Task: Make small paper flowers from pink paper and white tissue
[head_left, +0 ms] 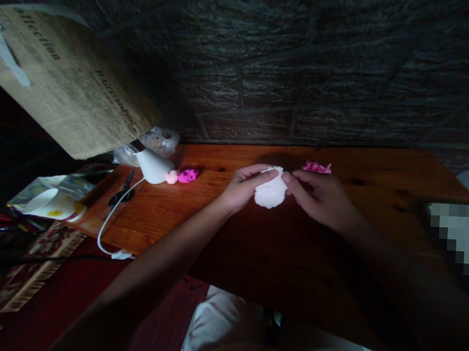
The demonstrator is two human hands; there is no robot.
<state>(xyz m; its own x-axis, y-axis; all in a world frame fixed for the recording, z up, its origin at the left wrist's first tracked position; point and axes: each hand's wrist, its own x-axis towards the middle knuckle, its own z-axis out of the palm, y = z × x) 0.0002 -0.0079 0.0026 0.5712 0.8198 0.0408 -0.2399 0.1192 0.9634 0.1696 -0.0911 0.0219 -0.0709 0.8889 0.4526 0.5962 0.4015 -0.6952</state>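
Both hands hold a flat white piece (270,192) with a rounded, slightly wavy outline above the wooden table; whether it is paper, cloth or something else I cannot tell. My left hand (244,185) pinches its upper left side, the thumb lying across the front. At the upper right edge, my right hand (322,196) grips the same piece between thumb and fingers. Just behind the right hand lies a pink ruffled thing (316,167), partly covered by that hand. Further left on the table are a bright magenta crumpled lump (188,175) and a pale pink one (172,177).
A lamp with a newsprint-patterned shade (78,83) and white base (155,167) stands at the left, its white cord (105,226) running over the table edge. Black scissors (122,193), a paper cup (46,203) and clear plastic (160,140) lie nearby. A dark wall (264,67) rises behind.
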